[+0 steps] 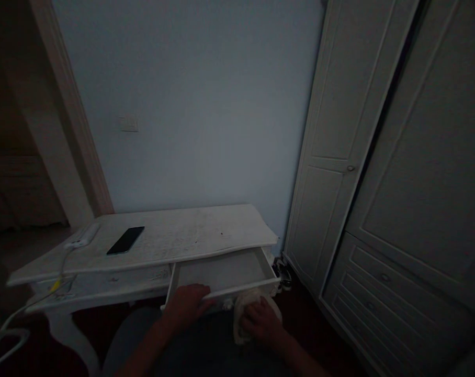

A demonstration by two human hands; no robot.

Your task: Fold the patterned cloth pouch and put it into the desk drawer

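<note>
A white drawer (222, 272) is pulled out of the white desk (206, 230), and nothing shows inside it. My left hand (187, 305) grips the top edge of the drawer front near its left end, fingers over the rim. Against the right part of the drawer front, my right hand (261, 320) holds a whitish cloth (274, 310) with curled fingers. A small round knob (227, 303) sits on the drawer front between my hands. The picture is dim, so fine detail is hard to make out.
On the desktop lie a dark phone (126, 241) and a white power strip (83, 235) with a cable (29, 303) trailing left. A closed wardrobe (331, 157) stands at the right. Dark shoes (283, 274) are on the floor beside the desk.
</note>
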